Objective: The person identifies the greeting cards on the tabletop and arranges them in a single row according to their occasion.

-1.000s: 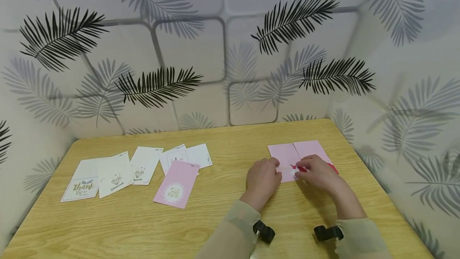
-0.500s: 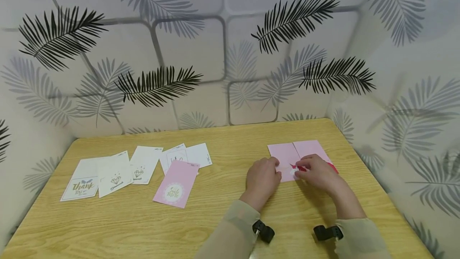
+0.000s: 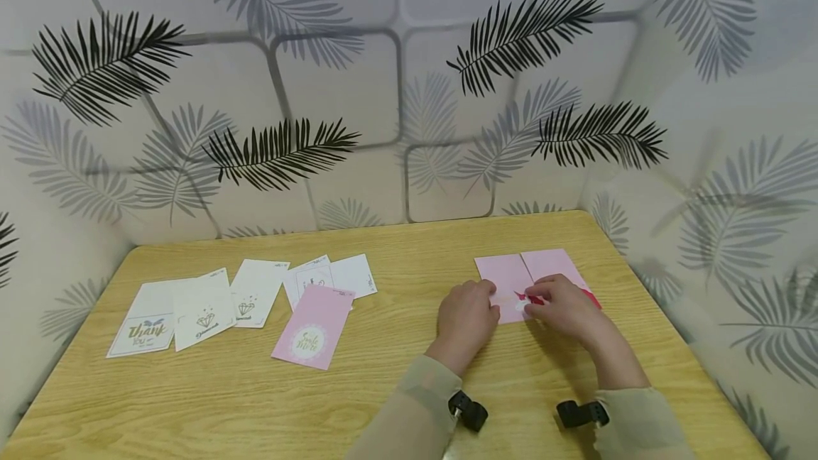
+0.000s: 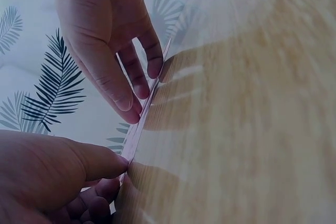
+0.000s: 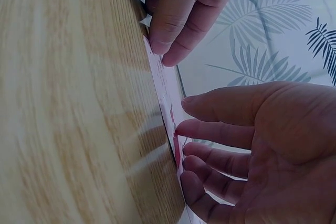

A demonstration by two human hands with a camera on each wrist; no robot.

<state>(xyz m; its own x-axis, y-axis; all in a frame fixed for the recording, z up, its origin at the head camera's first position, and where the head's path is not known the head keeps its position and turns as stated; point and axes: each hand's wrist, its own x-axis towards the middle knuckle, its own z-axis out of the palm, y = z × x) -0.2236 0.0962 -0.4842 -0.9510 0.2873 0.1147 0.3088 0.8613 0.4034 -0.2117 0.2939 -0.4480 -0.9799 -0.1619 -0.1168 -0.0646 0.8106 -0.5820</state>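
Two pink cards [image 3: 503,268] [image 3: 551,258] lie side by side on the table at the right in the head view, with red print low down. My left hand [image 3: 469,321] rests its fingertips on the left card's edge; in the left wrist view its thumb [image 4: 100,162] touches that edge. My right hand [image 3: 567,309] covers part of the red print. In the right wrist view its index fingertip touches the print, while the thumb stays slightly above and the other fingers are loosely bent near the pink surface [image 5: 164,98].
On the wooden table [image 3: 383,389], at the left, lie several white cards [image 3: 204,304] [image 3: 260,286], some overlapping, and a pink card [image 3: 319,325] with a round white label. Patterned fabric [image 3: 345,91] stands behind and to the right.
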